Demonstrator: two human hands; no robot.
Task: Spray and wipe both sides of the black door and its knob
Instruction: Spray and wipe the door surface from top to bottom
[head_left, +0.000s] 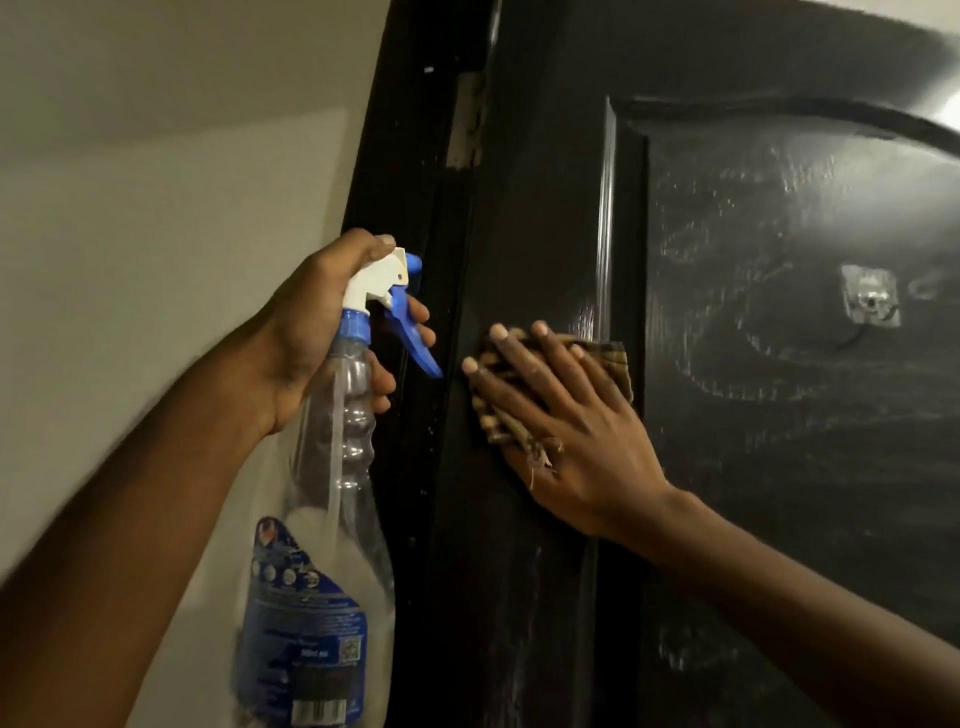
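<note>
Wiping under way on the black door, hinge side.
Below the hinge, the right hand lies flat, fingers straight, pressing a soft, limp cloth to the door. Further left, the left hand grips the spray bottle by its neck, the soundest hold; the bottle is probably light. Knob not in view.
</note>
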